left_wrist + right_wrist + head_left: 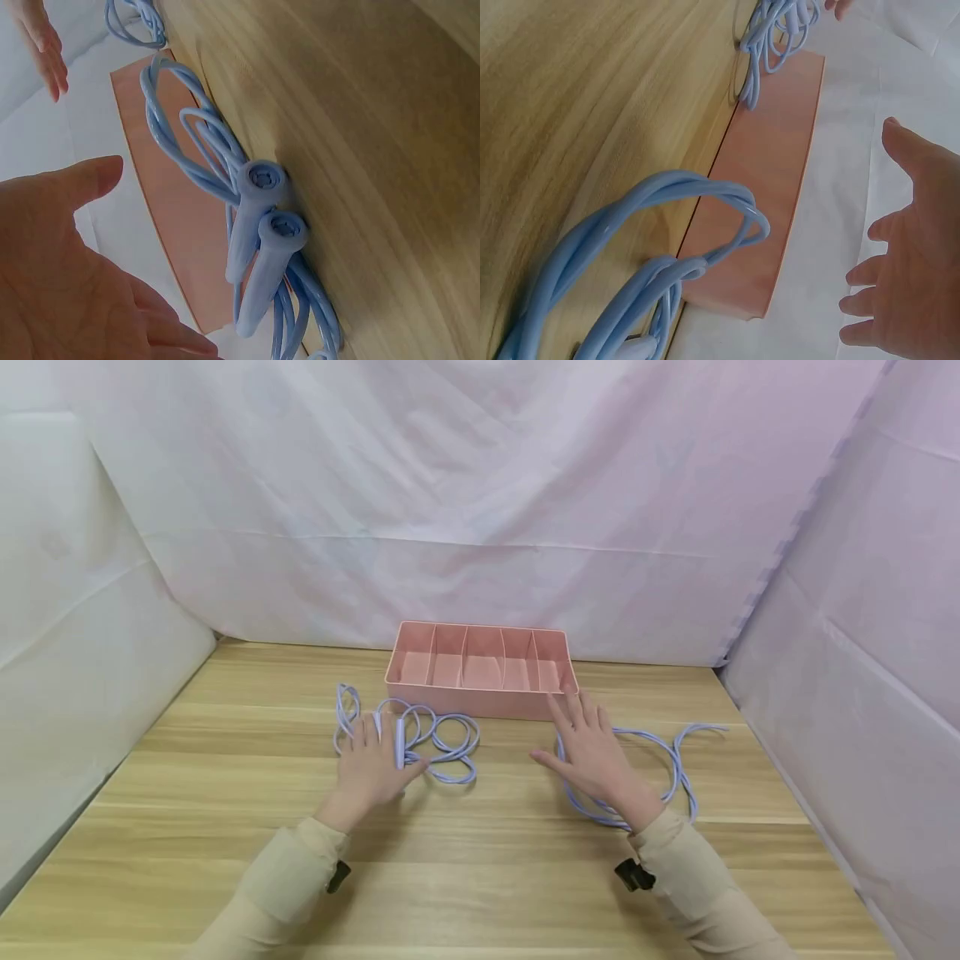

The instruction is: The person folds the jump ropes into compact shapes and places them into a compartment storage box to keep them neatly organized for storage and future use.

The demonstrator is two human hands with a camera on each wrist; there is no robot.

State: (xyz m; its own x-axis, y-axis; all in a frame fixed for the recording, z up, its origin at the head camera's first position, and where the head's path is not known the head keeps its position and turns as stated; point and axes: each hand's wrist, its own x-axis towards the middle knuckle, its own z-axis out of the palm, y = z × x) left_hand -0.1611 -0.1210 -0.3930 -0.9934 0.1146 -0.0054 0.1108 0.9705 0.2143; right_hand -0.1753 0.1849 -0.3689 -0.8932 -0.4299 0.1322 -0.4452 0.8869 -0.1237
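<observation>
A light-blue jump rope [255,296] with two thick handles lies coiled on the wooden table at left. My left hand [369,768] hovers over it, palm down with fingers spread, and hides part of the coil. In the left wrist view a gap shows between that palm and the handles. Another blue rope [667,184] lies looped at right, one strand trailing outward; a pale handle-like piece [635,348] shows low in the right wrist view. Above these loops my right hand [596,760] is spread, gripping nothing, its fingertips overlapping the front corner of a pink box in the head view.
The pink divided box [465,702] stands near the table's back edge, with several upright partitions and bare compartments. White cloth [480,485] hangs behind the table and along both sides. Wooden tabletop [465,877] stretches between and in front of my forearms.
</observation>
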